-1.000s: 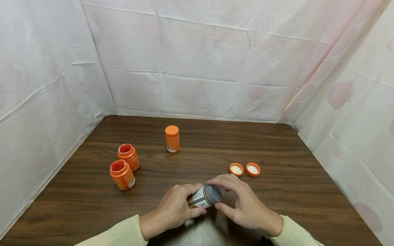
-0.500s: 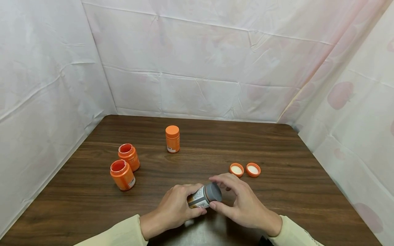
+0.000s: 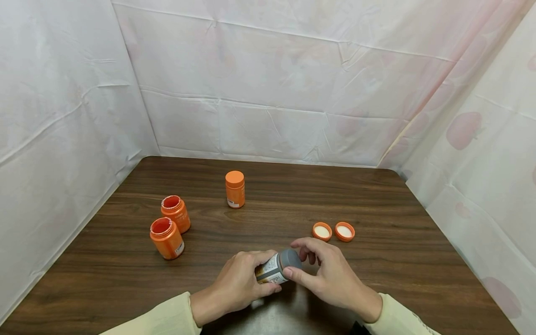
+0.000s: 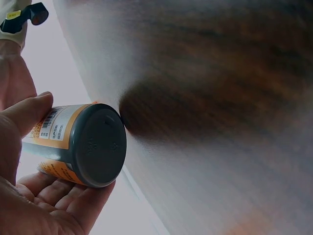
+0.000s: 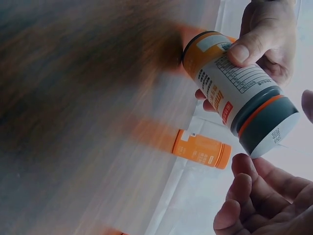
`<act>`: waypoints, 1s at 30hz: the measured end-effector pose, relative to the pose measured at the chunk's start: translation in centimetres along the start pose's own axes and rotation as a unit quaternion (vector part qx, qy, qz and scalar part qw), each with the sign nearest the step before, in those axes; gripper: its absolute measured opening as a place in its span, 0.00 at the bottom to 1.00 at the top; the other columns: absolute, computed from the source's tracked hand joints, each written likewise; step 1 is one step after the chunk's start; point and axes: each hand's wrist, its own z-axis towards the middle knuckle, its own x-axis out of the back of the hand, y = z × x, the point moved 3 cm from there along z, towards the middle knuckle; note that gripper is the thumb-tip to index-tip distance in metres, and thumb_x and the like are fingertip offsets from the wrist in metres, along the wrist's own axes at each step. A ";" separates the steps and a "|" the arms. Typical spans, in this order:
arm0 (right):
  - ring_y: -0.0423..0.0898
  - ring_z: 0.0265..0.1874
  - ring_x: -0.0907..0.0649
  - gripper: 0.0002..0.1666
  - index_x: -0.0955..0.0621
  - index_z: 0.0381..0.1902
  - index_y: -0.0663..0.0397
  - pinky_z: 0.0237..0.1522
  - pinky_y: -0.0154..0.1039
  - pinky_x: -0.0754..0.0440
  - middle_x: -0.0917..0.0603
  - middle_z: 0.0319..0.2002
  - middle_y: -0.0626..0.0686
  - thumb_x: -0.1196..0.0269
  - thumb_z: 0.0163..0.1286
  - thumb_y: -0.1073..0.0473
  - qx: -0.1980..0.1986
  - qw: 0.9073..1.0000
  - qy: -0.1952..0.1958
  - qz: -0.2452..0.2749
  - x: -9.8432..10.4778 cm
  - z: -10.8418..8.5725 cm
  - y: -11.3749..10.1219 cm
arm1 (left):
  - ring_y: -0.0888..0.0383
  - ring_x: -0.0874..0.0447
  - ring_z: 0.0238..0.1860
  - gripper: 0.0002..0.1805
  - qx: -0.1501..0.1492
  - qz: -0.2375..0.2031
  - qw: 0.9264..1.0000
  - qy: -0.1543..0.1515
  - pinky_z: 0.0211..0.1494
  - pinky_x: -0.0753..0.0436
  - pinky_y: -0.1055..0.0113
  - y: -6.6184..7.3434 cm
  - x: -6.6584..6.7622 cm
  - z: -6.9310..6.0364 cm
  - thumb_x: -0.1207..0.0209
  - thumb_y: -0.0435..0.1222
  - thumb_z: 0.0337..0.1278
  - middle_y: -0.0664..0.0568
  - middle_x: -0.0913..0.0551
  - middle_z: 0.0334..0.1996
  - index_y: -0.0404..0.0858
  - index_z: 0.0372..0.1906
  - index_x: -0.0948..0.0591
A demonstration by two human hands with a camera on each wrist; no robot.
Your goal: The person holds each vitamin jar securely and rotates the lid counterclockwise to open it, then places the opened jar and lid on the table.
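Observation:
My left hand grips the body of a grey bottle with a white and orange label. The bottle is tilted, its grey cap towards my right hand. An orange band shows under the cap in the right wrist view. There, one right fingertip lies at the cap's edge, and the thumb stands slightly apart from it. Seen from the head, that thumb overlaps the cap. The other right fingers are loosely bent beside it.
Two uncapped orange bottles stand at the left of the brown wooden table. Farther back stands a capped orange bottle. Two orange caps lie with white insides up beyond my right hand. Pale sheets hang around the table.
My right fingers have drawn back slightly from the cap's far side and bent more, while the thumb has moved up over the cap's near side. The left hand and the bottle hold still.

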 end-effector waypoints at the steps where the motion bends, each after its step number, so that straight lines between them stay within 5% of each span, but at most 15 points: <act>1: 0.41 0.30 0.23 0.22 0.17 0.50 0.43 0.30 0.34 0.25 0.22 0.33 0.40 0.25 0.63 0.42 -0.002 1.000 -0.001 0.001 0.0 0.0 0.0 | 0.71 0.22 0.31 0.23 0.000 0.000 1.000 0.000 0.33 0.24 0.72 0.0 0.0 0.0 0.20 0.43 0.47 0.66 0.16 0.36 0.58 0.50 0.16; 17: 0.42 0.28 0.23 0.17 0.17 0.46 0.38 0.30 0.37 0.24 0.22 0.31 0.39 0.25 0.63 0.44 0.009 1.000 0.001 0.010 -0.1 0.0 -0.1 | 0.71 0.22 0.31 0.23 -0.003 -0.002 1.000 0.000 0.33 0.23 0.73 0.0 -0.1 -0.1 0.20 0.43 0.47 0.66 0.16 0.36 0.58 0.50 0.16; 30: 0.37 0.36 0.23 0.24 0.18 0.56 0.40 0.36 0.36 0.22 0.21 0.38 0.37 0.24 0.62 0.50 0.056 0.998 -0.015 0.013 0.4 0.0 -0.3 | 0.71 0.21 0.32 0.24 0.001 -0.003 1.000 -0.004 0.34 0.22 0.73 -0.1 -0.2 0.0 0.21 0.42 0.47 0.66 0.16 0.38 0.56 0.52 0.16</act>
